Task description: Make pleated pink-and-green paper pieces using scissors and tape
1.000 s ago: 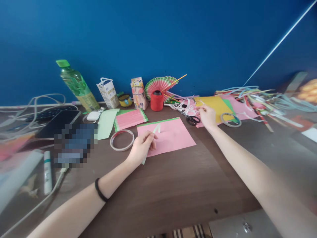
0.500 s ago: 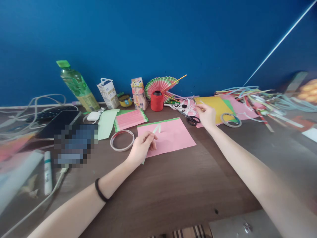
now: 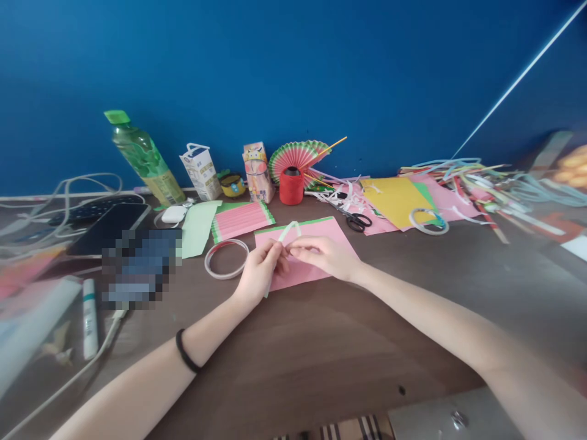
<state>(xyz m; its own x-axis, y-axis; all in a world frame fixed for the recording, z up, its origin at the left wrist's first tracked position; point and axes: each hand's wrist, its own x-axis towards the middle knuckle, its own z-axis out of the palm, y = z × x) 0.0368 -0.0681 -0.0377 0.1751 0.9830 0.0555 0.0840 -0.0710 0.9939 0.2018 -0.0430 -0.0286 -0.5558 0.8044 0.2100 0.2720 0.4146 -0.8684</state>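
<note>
My left hand is closed in a pinch on a narrow, pale strip of tape, which bends up in a loop above the fingers. Against it, fingertips nearly meeting, my right hand pinches toward the same strip's other end; the exact grip is hidden. Beneath both hands lies a pink paper sheet with a green band along its far edge. A roll of tape rests on the table just left of my left hand.
Behind are a pleated pink sheet, a red thread spool, a paper fan and black-handled scissors. Yellow paper and a second tape roll lie right. A bottle, phone and marker stand or lie left.
My right hand has come from beside the scissors and yellow paper, leftward to my left hand over the pink sheet. My left hand stays nearly in place, still pinching the strip.
</note>
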